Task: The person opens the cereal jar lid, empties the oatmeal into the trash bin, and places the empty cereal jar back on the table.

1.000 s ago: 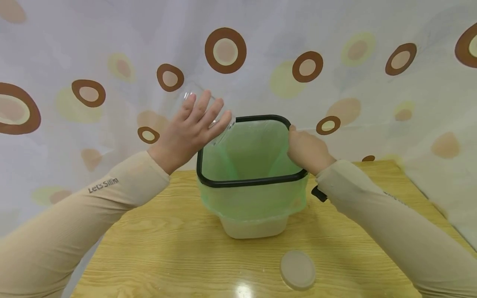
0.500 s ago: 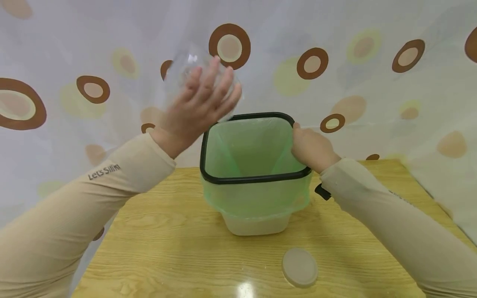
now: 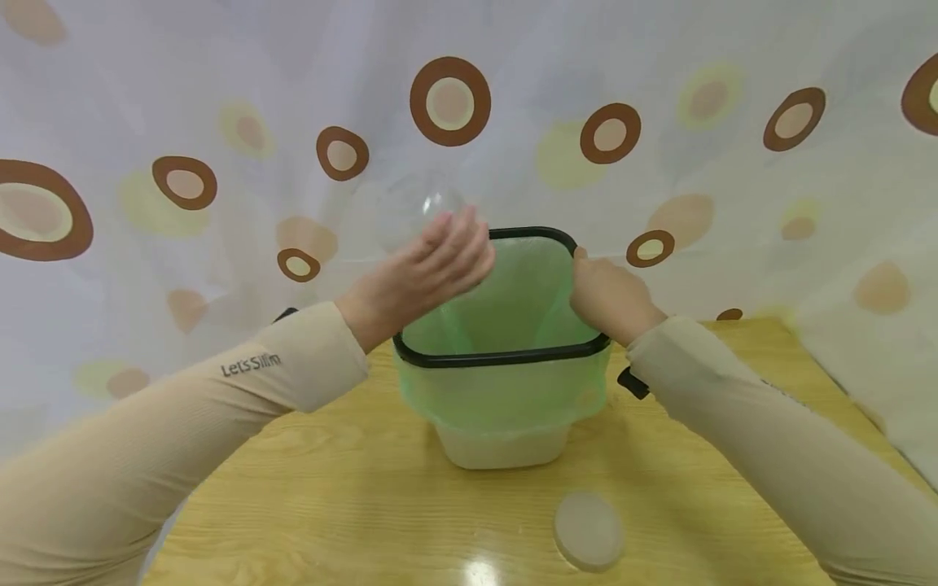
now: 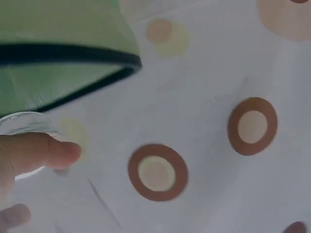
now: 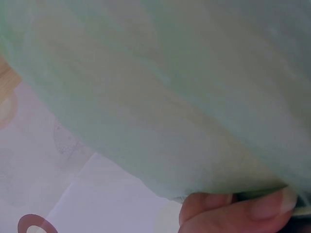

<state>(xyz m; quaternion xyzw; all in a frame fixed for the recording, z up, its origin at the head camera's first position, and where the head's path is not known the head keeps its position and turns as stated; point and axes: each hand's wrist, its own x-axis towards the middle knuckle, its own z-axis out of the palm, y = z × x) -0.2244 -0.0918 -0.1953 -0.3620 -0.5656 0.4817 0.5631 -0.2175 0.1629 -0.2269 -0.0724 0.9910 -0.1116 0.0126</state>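
Note:
My left hand [image 3: 425, 281] grips a clear, see-through jar [image 3: 418, 213], tipped with its mouth towards the bin's opening. Fingers cover much of the jar in the head view; its clear rim [image 4: 29, 119] and my thumb show in the left wrist view. The trash bin [image 3: 506, 449] is whitish, with a black rim [image 3: 506, 359] and a green bag [image 3: 498, 399] folded over the outside. At the bin's right side, my right hand [image 3: 614, 299] holds the rim. Its fingertips [image 5: 272, 206] press against rim and bag in the right wrist view.
A round beige lid [image 3: 589, 531] lies on the wooden table [image 3: 315, 505], in front of the bin and slightly right. Behind the table hangs a pale curtain [image 3: 513, 73] with brown and yellow ring patterns.
The left hand went up with the jar, then came down and to the right, closer over the bin's opening. The right hand stays on the rim. The lid lies where it was.

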